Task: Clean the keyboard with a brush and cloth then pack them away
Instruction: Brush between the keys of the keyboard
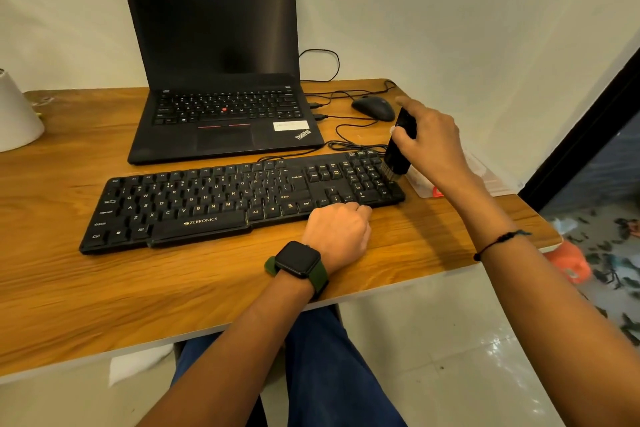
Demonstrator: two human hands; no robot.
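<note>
A black Zebronics keyboard [214, 204] lies across the wooden desk [104, 288] in front of the laptop. My right hand [429, 146] grips a black brush [398, 152], held nearly upright with its bristles touching the number pad at the keyboard's right end. My left hand [337, 230], with a black watch on a green strap at the wrist, rests curled on the keyboard's front edge below the arrow keys. A clear plastic packet [481, 180] with a red mark lies right of the keyboard, partly hidden by my right hand. I cannot make out a cloth.
An open black ThinkPad laptop [221, 80] stands at the back. A black mouse [374, 107] and its cables [349, 142] lie behind the keyboard's right end. A white rounded object [15, 114] sits at the far left. The desk's right edge drops to a tiled floor.
</note>
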